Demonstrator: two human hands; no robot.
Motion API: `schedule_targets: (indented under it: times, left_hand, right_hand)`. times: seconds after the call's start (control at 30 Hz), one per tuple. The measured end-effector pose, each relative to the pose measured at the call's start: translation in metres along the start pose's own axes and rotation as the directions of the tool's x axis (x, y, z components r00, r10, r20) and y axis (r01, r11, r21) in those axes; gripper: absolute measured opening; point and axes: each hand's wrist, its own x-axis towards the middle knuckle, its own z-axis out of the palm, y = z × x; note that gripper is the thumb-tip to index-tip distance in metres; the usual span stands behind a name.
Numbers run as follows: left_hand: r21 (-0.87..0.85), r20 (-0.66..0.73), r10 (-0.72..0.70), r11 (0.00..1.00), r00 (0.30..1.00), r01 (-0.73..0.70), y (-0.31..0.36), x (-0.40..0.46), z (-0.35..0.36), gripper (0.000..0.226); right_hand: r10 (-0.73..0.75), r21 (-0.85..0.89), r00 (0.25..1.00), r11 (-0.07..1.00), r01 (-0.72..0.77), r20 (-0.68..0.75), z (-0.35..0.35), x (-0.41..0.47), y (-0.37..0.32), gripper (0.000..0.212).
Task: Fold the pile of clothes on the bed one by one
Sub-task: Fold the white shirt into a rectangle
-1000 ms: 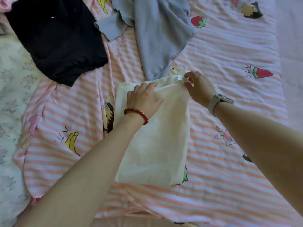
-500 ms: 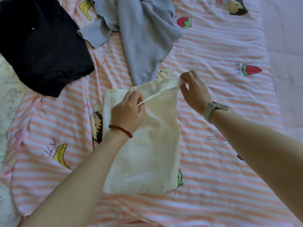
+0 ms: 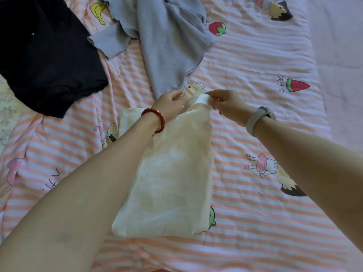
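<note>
A cream white garment [image 3: 170, 173] lies partly folded in a long rectangle on the striped bed sheet [image 3: 255, 134]. Its far end is lifted off the sheet. My left hand [image 3: 170, 103], with a red bead bracelet at the wrist, grips the left side of that far end. My right hand [image 3: 227, 104], with a grey wristband, pinches the white top edge at the right. A grey garment [image 3: 169, 44] lies unfolded just beyond my hands. A black garment [image 3: 43, 54] lies bunched at the far left.
The sheet is pink and white striped with cartoon prints. A paler floral cover [image 3: 7, 110] shows along the left edge and a plain lilac one [image 3: 339, 55] along the right.
My left hand has moved from the middle of the cream garment up to its far end, close to my right hand. Both hands have lifted that end off the sheet.
</note>
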Motion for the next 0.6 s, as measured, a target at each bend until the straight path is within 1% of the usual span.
schedule_targets:
  times: [0.07,0.13,0.2,0.27,0.33,0.4,0.47,0.53,0.6]
  left_hand:
    - [0.047,0.066,0.028,0.998,0.997,-0.031,0.008,0.004,0.003,0.045]
    - [0.059,0.100,0.061,0.996,0.993,-0.068,0.014,0.008,0.005,0.041]
    - [0.054,0.139,0.101,0.993,0.985,-0.109,0.020,0.008,0.005,0.027]
    - [0.131,0.170,0.131,0.979,0.977,-0.154,0.026,0.006,0.002,0.011]
    - [0.189,0.182,0.181,0.958,0.966,-0.215,0.028,0.001,-0.002,0.015]
    - [0.167,0.176,0.237,0.949,0.956,-0.266,0.030,-0.005,-0.009,0.009]
    - [0.113,0.168,0.257,0.954,0.952,-0.278,0.028,-0.010,-0.018,0.007]
    - [0.098,0.171,0.264,0.954,0.949,-0.284,0.025,-0.013,-0.029,0.015]
    - [0.124,0.183,0.259,0.951,0.948,-0.284,0.022,-0.014,-0.037,0.022]
  right_hand:
    - [-0.041,-0.085,0.999,0.995,0.042,0.022,0.001,-0.001,-0.001,0.017]
    - [-0.056,-0.129,0.998,0.990,0.058,0.022,-0.001,-0.001,-0.002,0.013]
    - [-0.068,-0.155,0.997,0.985,0.072,0.030,-0.005,-0.002,-0.004,0.009]
    - [-0.082,-0.221,0.995,0.971,0.093,0.058,-0.010,-0.003,-0.005,0.006]
    - [-0.089,-0.279,0.993,0.954,0.107,0.078,-0.013,-0.004,-0.006,0.005]
    - [-0.074,-0.284,0.991,0.953,0.103,0.109,-0.015,-0.004,-0.010,0.003]
    - [-0.045,-0.275,0.978,0.956,0.101,0.203,-0.019,-0.006,-0.014,0.005]
    - [-0.037,-0.275,0.962,0.955,0.114,0.271,-0.023,-0.008,-0.017,0.012]
    - [-0.020,-0.315,0.958,0.942,0.114,0.286,-0.026,-0.007,-0.017,0.023]
